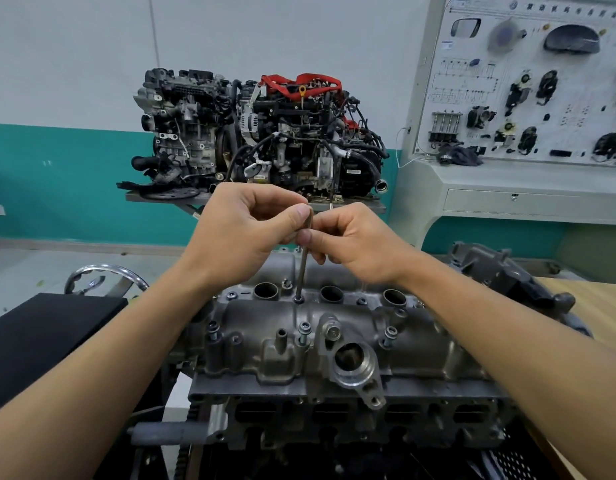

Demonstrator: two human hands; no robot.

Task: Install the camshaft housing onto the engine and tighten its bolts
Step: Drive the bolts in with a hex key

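The left hand (244, 230) and right hand (355, 244) are covering the thin tool's (303, 271) top; the display board (521, 81) is running off the right edge, its lettering showing too small to read.

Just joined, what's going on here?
A person pinches a thin dark metal driver rod nearly upright with both hands: left hand at its top, right hand just below. Its tip sits in a bolt atop the grey cast-metal camshaft housing, seated on the engine. Three silver flanged bolts along the near edge stand proud.

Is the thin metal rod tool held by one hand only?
No, the left hand and the right hand both pinch the thin dark metal rod tool standing on the grey cast-metal camshaft housing.
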